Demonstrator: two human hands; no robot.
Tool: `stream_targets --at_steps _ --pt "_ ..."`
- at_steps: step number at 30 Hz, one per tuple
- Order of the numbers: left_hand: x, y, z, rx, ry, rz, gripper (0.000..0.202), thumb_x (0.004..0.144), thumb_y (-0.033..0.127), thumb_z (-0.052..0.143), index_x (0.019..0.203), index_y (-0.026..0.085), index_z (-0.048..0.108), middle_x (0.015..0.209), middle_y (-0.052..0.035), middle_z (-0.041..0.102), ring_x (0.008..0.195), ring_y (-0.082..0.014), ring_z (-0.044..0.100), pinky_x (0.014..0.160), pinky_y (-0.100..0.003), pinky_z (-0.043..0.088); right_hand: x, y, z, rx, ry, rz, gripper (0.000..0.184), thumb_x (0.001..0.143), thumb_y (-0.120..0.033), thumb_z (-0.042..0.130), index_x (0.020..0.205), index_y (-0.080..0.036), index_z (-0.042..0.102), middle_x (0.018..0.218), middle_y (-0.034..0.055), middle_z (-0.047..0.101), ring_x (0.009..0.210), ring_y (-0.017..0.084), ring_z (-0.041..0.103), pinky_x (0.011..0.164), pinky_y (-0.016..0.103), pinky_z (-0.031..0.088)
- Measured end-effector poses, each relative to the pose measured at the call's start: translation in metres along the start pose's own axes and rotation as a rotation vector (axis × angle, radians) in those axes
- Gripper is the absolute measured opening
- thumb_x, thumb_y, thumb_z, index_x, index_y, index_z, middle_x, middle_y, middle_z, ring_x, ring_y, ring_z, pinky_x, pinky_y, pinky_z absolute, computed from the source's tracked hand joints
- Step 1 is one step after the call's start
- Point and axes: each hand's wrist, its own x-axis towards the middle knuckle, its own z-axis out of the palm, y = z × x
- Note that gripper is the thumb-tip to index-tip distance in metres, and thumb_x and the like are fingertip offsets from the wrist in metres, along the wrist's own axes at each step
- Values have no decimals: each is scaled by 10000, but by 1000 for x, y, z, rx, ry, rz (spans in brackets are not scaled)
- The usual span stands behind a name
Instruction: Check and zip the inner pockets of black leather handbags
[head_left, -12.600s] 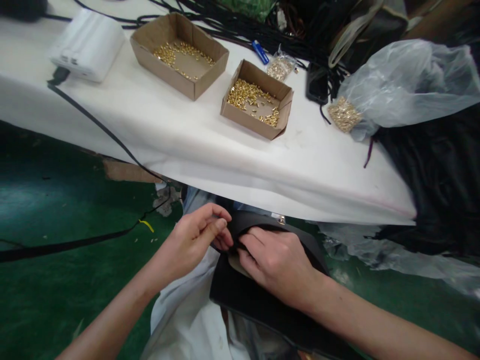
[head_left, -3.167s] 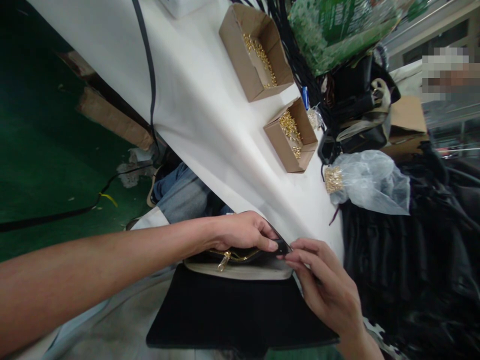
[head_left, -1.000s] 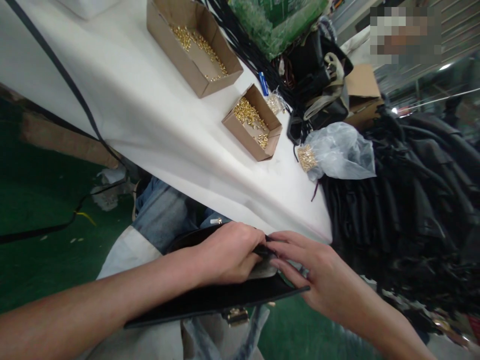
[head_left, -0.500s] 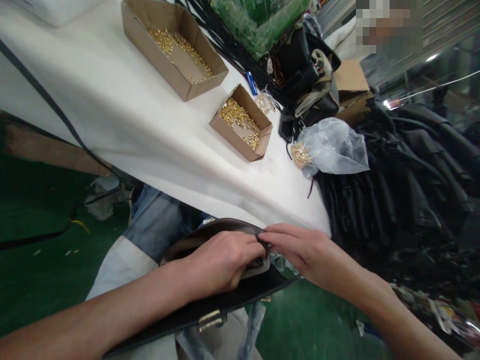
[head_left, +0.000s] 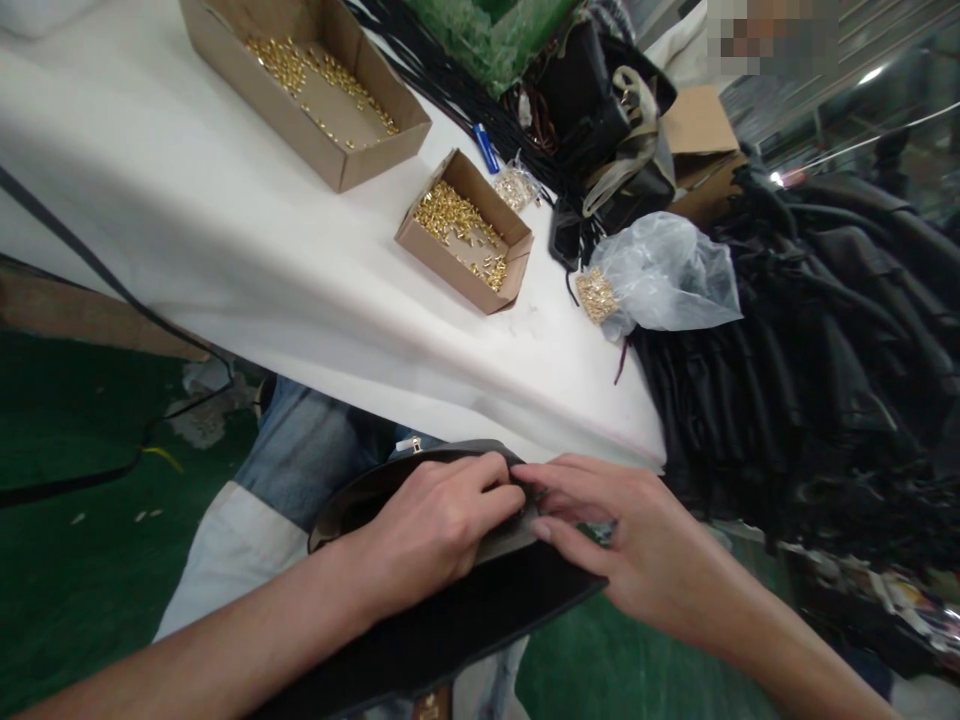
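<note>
Head view: the black bag sits mouth-open at the bottom centre of the frame, its dark flap fanned out below and a strip of pale lining showing at the right end of the opening. And the left hand is in there! It comes from the lower left, fingers bent into the mouth, tips out of sight, so whether they grip anything I can't tell. From the lower right, the right hand meets it at the bag's right end, thumb and fingers parted there; a pinch on the edge? Can't tell from here. The two hands are almost fingertip to fingertip.

A small gold fitting glints on the bag's far rim. Faded jeans show just left of it, green floor beneath.

Up the frame runs the white-covered table. Near its middle, a small cardboard tray carries scattered gold pieces; a larger cardboard tray, upper left, has more. A blue object and a small clear packet lie just beyond the small one. Over to the right, a clear plastic bag bunches gold bits in one corner, right beside a great black heap.
</note>
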Motion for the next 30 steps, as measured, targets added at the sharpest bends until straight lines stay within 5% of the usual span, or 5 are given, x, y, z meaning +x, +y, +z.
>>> stream_targets --at_steps 6,12,19,30 --pt "1 -4 3 4 -24 16 234 1129 130 462 1082 182 685 1056 -49 635 889 -170 617 730 -279 473 8 -1 11 265 77 187 277 919 -201 725 1163 -174 853 937 61 875 857 237 856 794 307 722" --pt "0 -9 3 -145 50 -30 257 1133 139 461 1155 186 713 1135 -87 676 967 -173 667 830 -271 551 15 -5 11 111 166 159 269 850 -167 713 1080 -206 850 909 26 861 808 205 828 780 284 688" --pt "5 -15 3 -154 13 2 278 1146 152 441 1164 194 715 1171 -87 658 1006 -178 680 843 -256 544 22 -5 7 163 113 171 192 841 -181 673 974 -182 811 818 25 834 727 197 792 668 268 620" --pt "3 -21 5 -306 224 -14 239 1123 130 511 1088 175 743 1082 -60 595 964 -151 614 838 -250 518 35 -15 4 251 31 254 131 783 -201 689 897 -186 753 713 12 755 633 154 671 575 242 492"
